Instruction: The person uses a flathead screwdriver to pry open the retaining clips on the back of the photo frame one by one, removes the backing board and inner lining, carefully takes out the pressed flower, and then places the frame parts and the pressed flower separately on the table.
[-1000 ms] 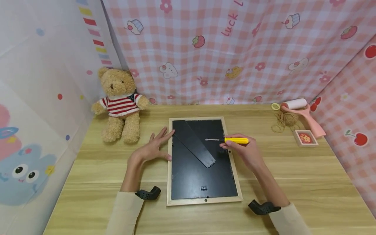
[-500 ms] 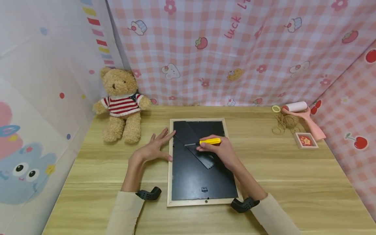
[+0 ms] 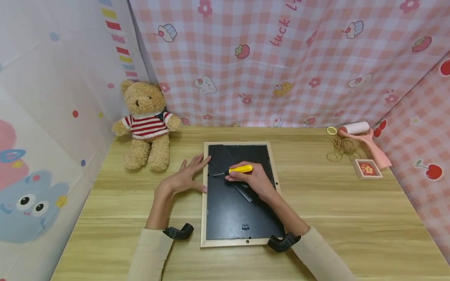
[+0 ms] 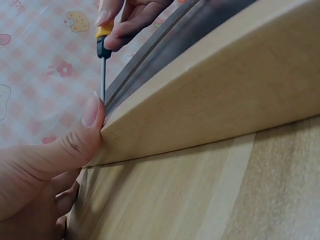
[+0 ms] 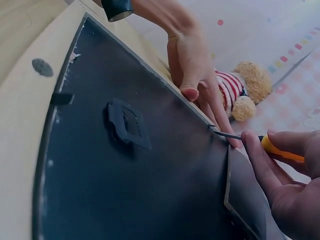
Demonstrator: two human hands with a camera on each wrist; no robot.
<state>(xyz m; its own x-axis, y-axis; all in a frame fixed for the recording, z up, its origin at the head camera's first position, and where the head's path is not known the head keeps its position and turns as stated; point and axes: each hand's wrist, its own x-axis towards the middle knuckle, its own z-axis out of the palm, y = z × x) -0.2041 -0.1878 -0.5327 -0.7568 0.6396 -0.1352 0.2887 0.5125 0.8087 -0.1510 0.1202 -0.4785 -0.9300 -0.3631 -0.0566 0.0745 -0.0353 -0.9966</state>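
A picture frame [image 3: 204, 218] with a pale wooden border lies face down on the table, its black backboard [image 3: 228, 214] up. My left hand [image 3: 181, 179] rests against the frame's left side, fingers spread, thumb on the edge in the left wrist view. My right hand [image 3: 258, 181] holds a screwdriver [image 3: 241, 168] by its yellow handle, over the board. In the right wrist view the screwdriver's metal shaft [image 5: 229, 135] reaches a small dark tab [image 5: 212, 128] at the frame's inner edge. A black stand leg [image 3: 243, 192] runs diagonally across the board, partly hidden by my right hand.
A teddy bear [image 3: 145, 121] sits at the back left. At the back right are a pink lint roller [image 3: 376, 148], twine [image 3: 346, 145], a yellow ring [image 3: 331, 130] and a small framed box [image 3: 367, 169]. Patterned cloth [image 3: 225, 93] hangs behind the table.
My right hand has moved left across the board with the screwdriver, bringing its tip from the right part to the left inner edge. The left hand has stayed at the frame's side.
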